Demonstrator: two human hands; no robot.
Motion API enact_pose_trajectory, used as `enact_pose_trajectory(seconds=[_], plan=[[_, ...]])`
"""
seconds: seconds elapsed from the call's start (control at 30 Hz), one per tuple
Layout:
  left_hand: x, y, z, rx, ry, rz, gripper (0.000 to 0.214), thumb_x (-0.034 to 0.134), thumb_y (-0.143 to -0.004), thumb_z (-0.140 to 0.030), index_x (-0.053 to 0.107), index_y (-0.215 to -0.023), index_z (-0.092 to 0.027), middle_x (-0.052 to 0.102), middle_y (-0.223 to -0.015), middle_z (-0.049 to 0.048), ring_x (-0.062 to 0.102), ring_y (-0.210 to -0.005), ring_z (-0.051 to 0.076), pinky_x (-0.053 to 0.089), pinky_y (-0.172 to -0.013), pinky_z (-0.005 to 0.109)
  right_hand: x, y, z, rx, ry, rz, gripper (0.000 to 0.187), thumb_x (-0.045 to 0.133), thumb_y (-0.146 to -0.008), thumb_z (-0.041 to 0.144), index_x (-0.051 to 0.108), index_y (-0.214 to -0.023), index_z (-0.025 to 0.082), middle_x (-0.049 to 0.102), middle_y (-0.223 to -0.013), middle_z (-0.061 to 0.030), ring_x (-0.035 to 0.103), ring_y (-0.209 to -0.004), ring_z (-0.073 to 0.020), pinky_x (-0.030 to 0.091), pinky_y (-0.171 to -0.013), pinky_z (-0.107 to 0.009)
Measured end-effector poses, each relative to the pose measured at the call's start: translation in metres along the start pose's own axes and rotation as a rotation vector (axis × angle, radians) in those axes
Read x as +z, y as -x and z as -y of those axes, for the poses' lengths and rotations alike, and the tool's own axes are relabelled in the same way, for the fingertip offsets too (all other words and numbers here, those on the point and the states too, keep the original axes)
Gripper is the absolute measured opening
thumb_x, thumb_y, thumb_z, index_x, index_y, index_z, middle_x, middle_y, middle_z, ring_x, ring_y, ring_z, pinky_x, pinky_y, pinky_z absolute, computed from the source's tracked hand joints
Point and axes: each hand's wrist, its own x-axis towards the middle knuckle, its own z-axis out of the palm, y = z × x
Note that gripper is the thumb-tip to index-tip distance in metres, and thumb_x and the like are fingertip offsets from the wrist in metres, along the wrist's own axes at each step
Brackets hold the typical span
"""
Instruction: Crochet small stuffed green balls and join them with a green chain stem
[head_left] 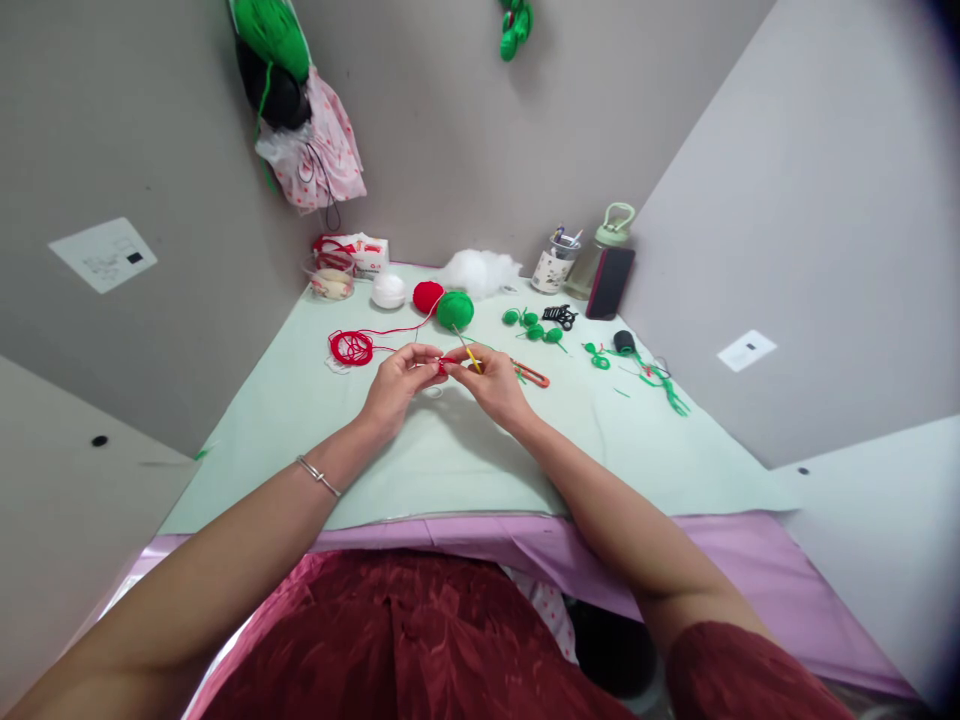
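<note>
My left hand point(399, 383) is closed in a pinch on a small red crochet piece point(444, 364) above the pale green table cover point(480, 460). My right hand point(493, 381) is closed on a yellow-handled crochet hook point(469, 354), whose tip meets the red piece. A red yarn strand runs from the piece to a loose red yarn coil point(352, 347) on the left and on toward a red yarn ball point(427, 296). A silver bracelet point(319, 476) sits on my left wrist.
Behind my hands lie a green yarn ball point(455, 310), a white ball point(388, 291), white stuffing point(480, 270), small green crocheted pieces point(534, 327), orange-handled scissors point(531, 374), a pen cup point(553, 266), a bottle point(600, 250) and a phone point(610, 282). Grey walls enclose the table.
</note>
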Motion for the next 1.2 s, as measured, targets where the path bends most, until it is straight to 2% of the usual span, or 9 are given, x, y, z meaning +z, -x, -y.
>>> enact_pose_trajectory(seconds=[0.1,0.2,0.5,0.8,0.9,1.0,1.2], plan=[[0.0001,-0.0004,0.0002,0.005,-0.005,0.003,0.026,0.082,-0.071,-0.029,0.069,-0.091,-0.018,0.070,-0.091,0.0013,0.071,-0.091,0.018,0.054,-0.100,0.040,-0.0007,-0.0009,-0.0012,0.010,0.005,0.010,0.033,0.075,-0.077,0.051,0.072,-0.088,0.020,0.068,-0.085,-0.0029,0.054,-0.072,-0.0149,0.038,-0.059,-0.026],[-0.0007,-0.0015,0.0004,0.005,-0.025,0.001,0.027,0.084,-0.070,-0.030,0.071,-0.090,-0.018,0.072,-0.090,0.0016,0.069,-0.089,0.017,0.054,-0.096,0.037,-0.0018,-0.0020,-0.0020,0.025,0.008,0.022,0.035,0.077,-0.074,0.052,0.072,-0.084,0.019,0.068,-0.083,-0.0029,0.053,-0.071,-0.0148,0.038,-0.059,-0.026],[-0.0026,-0.0018,-0.0012,0.005,-0.091,0.001,0.025,0.085,-0.067,-0.030,0.075,-0.087,-0.020,0.072,-0.086,0.0013,0.063,-0.082,0.016,0.050,-0.079,0.031,-0.0021,-0.0017,0.0025,0.048,-0.040,0.017,0.023,0.072,-0.075,0.041,0.065,-0.076,0.019,0.059,-0.070,0.0038,0.039,-0.057,-0.0092,0.033,-0.057,-0.027],[-0.0031,-0.0025,-0.0018,0.058,-0.155,-0.008,0.030,0.082,-0.071,-0.034,0.072,-0.094,-0.018,0.071,-0.087,0.0031,0.066,-0.082,0.018,0.053,-0.083,0.035,-0.0035,-0.0038,0.0048,0.049,-0.046,-0.021,0.017,0.069,-0.071,0.036,0.061,-0.072,0.020,0.056,-0.068,0.0036,0.041,-0.061,-0.0109,0.033,-0.058,-0.027],[-0.0037,-0.0037,-0.0003,0.143,-0.216,-0.061,0.027,0.078,-0.076,-0.036,0.070,-0.096,-0.019,0.069,-0.087,0.0020,0.064,-0.080,0.017,0.052,-0.081,0.033,-0.0038,-0.0044,0.0047,0.048,-0.050,-0.032,0.017,0.069,-0.070,0.035,0.061,-0.071,0.020,0.056,-0.068,0.0033,0.042,-0.062,-0.0113,0.034,-0.058,-0.027],[-0.0056,-0.0045,0.0005,0.258,-0.302,-0.122,0.017,0.073,-0.082,-0.035,0.069,-0.089,-0.020,0.066,-0.084,0.0004,0.059,-0.078,0.015,0.049,-0.079,0.030,-0.0041,-0.0046,0.0039,0.042,-0.051,-0.043,0.016,0.069,-0.070,0.034,0.061,-0.072,0.020,0.056,-0.069,0.0032,0.042,-0.062,-0.0113,0.034,-0.059,-0.028],[-0.0020,0.0024,0.0009,0.408,-0.470,-0.059,0.005,0.077,-0.080,-0.026,0.076,-0.083,-0.022,0.067,-0.086,0.0013,0.055,-0.075,0.016,0.047,-0.077,0.031,-0.0036,-0.0039,0.0033,0.021,-0.045,-0.028,0.020,0.072,-0.071,0.037,0.060,-0.071,0.021,0.059,-0.070,0.0029,0.044,-0.062,-0.0114,0.036,-0.059,-0.027]])
